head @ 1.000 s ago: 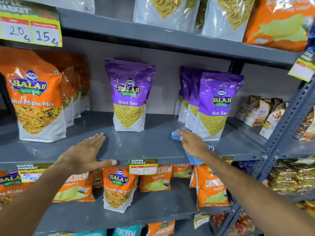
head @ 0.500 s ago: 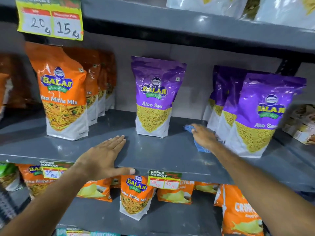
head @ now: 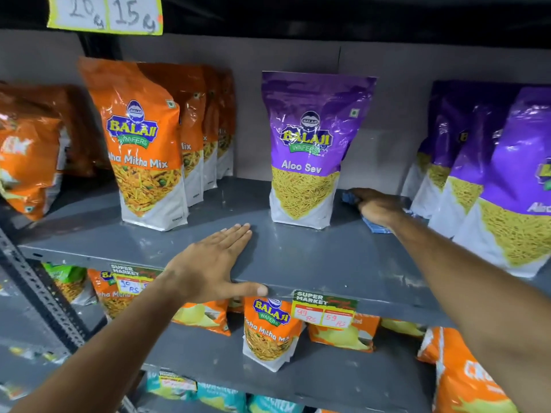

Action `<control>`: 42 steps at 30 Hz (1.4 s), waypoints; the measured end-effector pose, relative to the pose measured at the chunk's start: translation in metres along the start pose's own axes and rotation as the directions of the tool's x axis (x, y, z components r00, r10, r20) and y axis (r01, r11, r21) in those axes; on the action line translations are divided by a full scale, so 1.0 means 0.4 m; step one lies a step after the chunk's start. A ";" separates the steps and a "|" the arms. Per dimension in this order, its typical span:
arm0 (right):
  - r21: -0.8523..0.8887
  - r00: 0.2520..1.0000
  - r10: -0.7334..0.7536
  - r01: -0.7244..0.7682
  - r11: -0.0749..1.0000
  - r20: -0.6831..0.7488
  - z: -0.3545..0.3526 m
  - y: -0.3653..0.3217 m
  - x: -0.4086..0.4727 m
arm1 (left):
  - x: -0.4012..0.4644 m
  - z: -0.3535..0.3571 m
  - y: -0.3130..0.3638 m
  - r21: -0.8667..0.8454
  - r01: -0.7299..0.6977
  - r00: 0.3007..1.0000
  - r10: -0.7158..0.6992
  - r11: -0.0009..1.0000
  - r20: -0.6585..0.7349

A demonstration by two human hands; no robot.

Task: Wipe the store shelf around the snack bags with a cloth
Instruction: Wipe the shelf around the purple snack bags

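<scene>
On the grey shelf (head: 298, 257) one purple bag (head: 310, 150) stands alone in the middle, upright. To its right is a row of purple bags (head: 483, 186), at least three, the far ones hidden behind the front one. To the left stands a file of four orange bags (head: 143, 144), with more orange packs (head: 26, 162) leaning at the edge. The left hand (head: 214, 263) lies flat and open on the shelf's front, fingers together, thumb hooked over the lip, gripping nothing. The right hand (head: 375, 205) presses palm-down on a blue cloth (head: 376, 225), just beside the lone purple bag's right foot; the cloth peeks out in front of and behind the fingers. Two price tags (head: 325, 308) hang from the lip.
</scene>
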State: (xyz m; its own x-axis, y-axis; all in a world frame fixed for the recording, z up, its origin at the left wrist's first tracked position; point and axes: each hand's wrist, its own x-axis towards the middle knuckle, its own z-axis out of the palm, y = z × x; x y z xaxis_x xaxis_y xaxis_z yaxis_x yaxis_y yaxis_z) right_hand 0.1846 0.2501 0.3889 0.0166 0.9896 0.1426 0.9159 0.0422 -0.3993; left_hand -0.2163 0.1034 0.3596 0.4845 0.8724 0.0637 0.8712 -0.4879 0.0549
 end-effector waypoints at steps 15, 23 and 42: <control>0.031 0.943 -0.304 0.303 0.953 0.135 -0.034 -0.025 -0.537 | -0.018 -0.025 0.025 0.003 0.018 0.997 -0.018 1.000 0.073; 0.142 0.968 -0.250 0.249 0.958 -0.008 -0.087 0.007 -0.689 | -0.017 -0.026 0.032 0.006 0.003 0.998 -0.004 1.000 0.062; 0.016 0.915 -0.402 0.403 0.915 -0.037 0.067 -0.286 -0.721 | -0.007 -0.008 0.014 0.012 -0.013 1.000 0.013 1.000 -0.002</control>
State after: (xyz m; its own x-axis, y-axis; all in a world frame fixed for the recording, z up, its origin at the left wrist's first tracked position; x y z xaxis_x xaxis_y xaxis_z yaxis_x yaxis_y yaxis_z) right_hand 0.0645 -0.0363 0.3693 -0.3385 0.8832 0.3245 0.8383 0.4397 -0.3223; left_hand -0.2131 0.0982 0.3627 0.4954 0.8661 0.0661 0.8659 -0.4985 0.0420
